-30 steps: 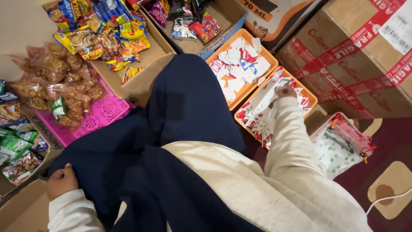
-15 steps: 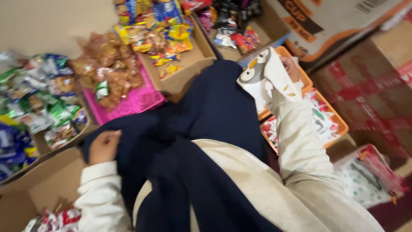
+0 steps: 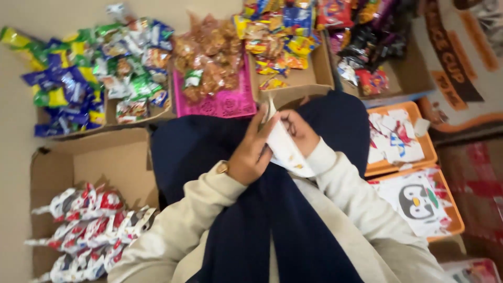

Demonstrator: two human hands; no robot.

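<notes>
Both my hands meet over my lap, which is covered in dark blue cloth. My left hand (image 3: pixel 252 152) and my right hand (image 3: pixel 296 131) together hold a white snack packet (image 3: pixel 285 149) with small printed marks; it stands roughly upright between them. A gold watch sits on my left wrist. My cream sleeves reach down toward the bottom of the frame.
A pink tray (image 3: pixel 220 105) of brown snack bags lies ahead. Cardboard boxes (image 3: pixel 78 162) of colourful packets sit left and behind. Two orange trays (image 3: pixel 427 152) with white packets, one showing a penguin picture (image 3: pixel 416 202), stand at the right. Red-and-white packets (image 3: pixel 89 230) fill the near-left box.
My right hand brought the white packet from the orange tray at the right to my lap. My left hand rose from my knee to grip it too. The view swung left.
</notes>
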